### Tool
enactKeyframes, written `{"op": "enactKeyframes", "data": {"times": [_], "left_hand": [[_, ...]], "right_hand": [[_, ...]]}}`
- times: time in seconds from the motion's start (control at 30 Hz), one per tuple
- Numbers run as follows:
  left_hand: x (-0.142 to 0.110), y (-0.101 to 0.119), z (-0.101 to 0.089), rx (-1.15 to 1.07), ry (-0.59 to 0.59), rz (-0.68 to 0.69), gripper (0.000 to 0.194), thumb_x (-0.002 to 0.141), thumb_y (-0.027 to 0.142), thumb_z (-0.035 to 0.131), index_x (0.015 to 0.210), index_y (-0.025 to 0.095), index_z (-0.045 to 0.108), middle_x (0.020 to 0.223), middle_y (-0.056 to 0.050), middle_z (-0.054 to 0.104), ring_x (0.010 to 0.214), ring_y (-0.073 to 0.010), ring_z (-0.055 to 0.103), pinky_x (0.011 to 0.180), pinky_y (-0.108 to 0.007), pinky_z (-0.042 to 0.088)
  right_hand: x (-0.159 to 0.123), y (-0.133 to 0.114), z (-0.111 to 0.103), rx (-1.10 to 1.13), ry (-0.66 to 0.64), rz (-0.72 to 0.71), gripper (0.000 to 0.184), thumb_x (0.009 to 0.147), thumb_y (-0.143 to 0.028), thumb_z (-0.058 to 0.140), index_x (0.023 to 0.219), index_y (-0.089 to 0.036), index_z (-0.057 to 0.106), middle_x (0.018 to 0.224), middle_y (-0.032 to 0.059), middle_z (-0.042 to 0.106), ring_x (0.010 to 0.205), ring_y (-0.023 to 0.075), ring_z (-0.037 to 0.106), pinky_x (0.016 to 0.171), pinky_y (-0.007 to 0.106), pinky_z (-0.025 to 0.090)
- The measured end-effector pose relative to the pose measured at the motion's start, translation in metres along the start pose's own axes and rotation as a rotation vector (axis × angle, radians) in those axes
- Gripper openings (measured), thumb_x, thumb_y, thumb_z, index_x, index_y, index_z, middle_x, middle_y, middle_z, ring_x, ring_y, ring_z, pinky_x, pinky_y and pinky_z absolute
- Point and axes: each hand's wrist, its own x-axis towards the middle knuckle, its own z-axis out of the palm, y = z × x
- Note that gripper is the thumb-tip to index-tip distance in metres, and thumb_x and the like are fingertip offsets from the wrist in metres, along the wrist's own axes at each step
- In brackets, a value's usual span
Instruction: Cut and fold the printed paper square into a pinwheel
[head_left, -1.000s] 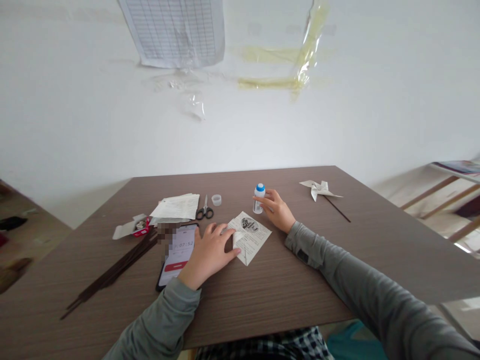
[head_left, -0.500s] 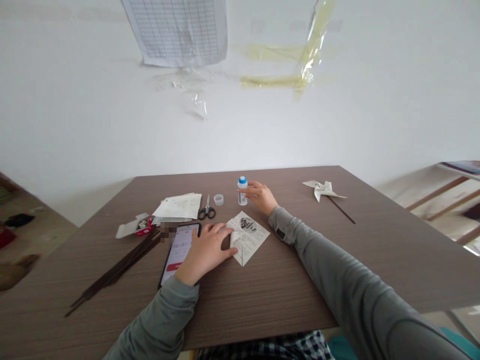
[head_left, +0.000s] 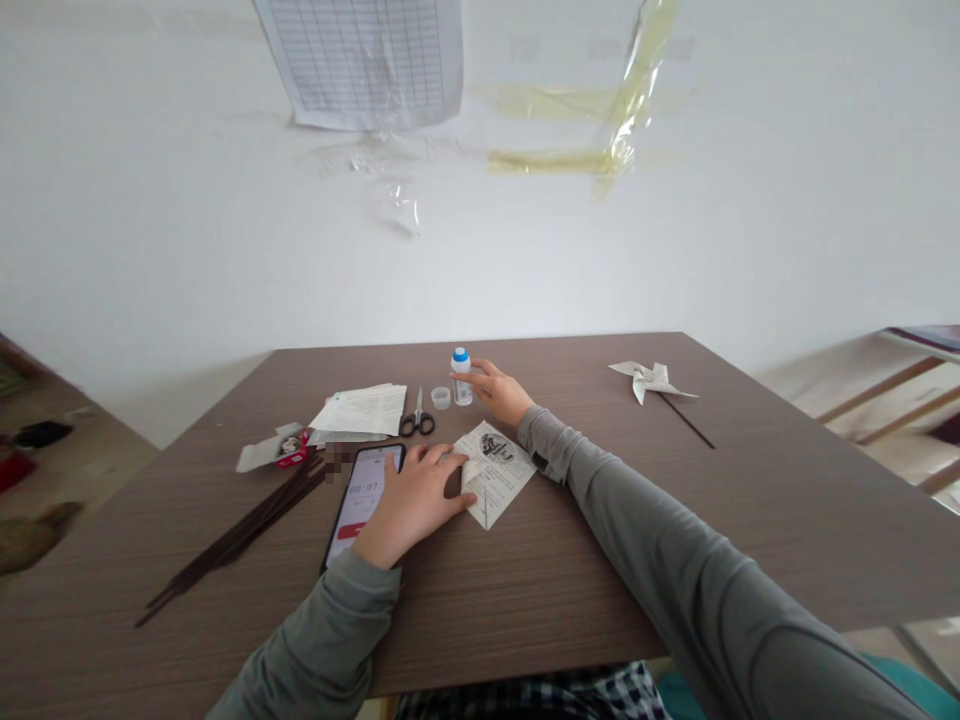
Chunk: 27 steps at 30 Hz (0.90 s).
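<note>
My left hand (head_left: pixel 420 495) lies with fingers spread, its fingertips holding down the left corner of a printed paper square (head_left: pixel 504 478). That corner is folded inward, and the paper bears a dark round picture. My right hand (head_left: pixel 504 393) has its fingers around a small clear glue bottle (head_left: pixel 463 388) with a blue top, which stands upright beyond the paper. Its thumb is hidden from view. Just left of the bottle is a clear round cap (head_left: pixel 440 398). Black-handled scissors (head_left: pixel 418 418) rest beside the cap.
A phone (head_left: pixel 363 500) showing a timer lies under my left wrist. Farther left are a stack of printed papers (head_left: pixel 364 410), a small open red box (head_left: pixel 291 447) and several dark sticks (head_left: pixel 232 535). A paper pinwheel (head_left: pixel 651 381) on a stick lies at the right.
My right hand has moved left with the glue bottle, bringing it close to the clear cap. The left hand stays on the paper.
</note>
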Motion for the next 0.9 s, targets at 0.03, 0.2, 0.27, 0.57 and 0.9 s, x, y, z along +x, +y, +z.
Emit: {"op": "enactKeyframes", "data": {"times": [0.03,0.2,0.27,0.57,0.9], "left_hand": [[0.000,0.000,0.000,0.003,-0.004,-0.001,0.061,0.108,0.047,0.075,0.168,0.037,0.071,0.187,-0.011,0.058,0.176,-0.0506,0.044,0.142,-0.086,0.029],[-0.002,0.002,-0.001,0.001,-0.001,0.001,0.063,0.108,0.045,0.074,0.169,0.034,0.070,0.187,-0.013,0.057,0.175,-0.0519,0.044,0.140,-0.089,0.028],[-0.003,0.001,0.000,-0.001,0.009,0.006,0.062,0.108,0.044,0.073,0.169,0.034,0.070,0.186,-0.013,0.058,0.174,-0.0519,0.044,0.139,-0.090,0.027],[-0.001,0.001,0.011,0.000,0.077,0.021,0.056,0.107,0.043,0.076,0.163,0.035,0.075,0.182,-0.013,0.063,0.172,-0.0515,0.048,0.140,-0.087,0.028],[-0.004,0.025,0.026,-0.013,0.102,0.097,0.056,0.111,0.041,0.073,0.166,0.029,0.072,0.181,-0.018,0.063,0.173,-0.0499,0.047,0.141,-0.090,0.026]], "right_hand": [[-0.001,-0.001,0.000,-0.002,-0.011,0.000,0.068,0.115,-0.006,0.053,0.173,-0.038,0.069,0.183,0.0108,0.057,0.149,0.0308,0.075,0.127,0.047,0.063],[-0.001,0.000,0.001,-0.012,-0.041,-0.002,0.071,0.114,-0.003,0.052,0.176,-0.037,0.065,0.185,0.0147,0.053,0.151,0.0341,0.072,0.129,0.059,0.061],[-0.002,0.001,-0.001,-0.011,-0.028,-0.004,0.076,0.112,0.001,0.049,0.175,-0.038,0.066,0.185,0.0149,0.053,0.151,0.0339,0.072,0.127,0.061,0.061],[-0.044,0.009,-0.033,0.056,0.119,-0.080,0.073,0.110,-0.001,0.051,0.173,-0.034,0.066,0.180,0.0173,0.055,0.153,0.0323,0.069,0.128,0.062,0.060],[-0.126,0.009,-0.066,0.162,-0.117,-0.292,0.026,0.111,-0.019,0.079,0.133,-0.027,0.090,0.134,0.0113,0.089,0.124,0.0279,0.084,0.116,0.047,0.064]]}}
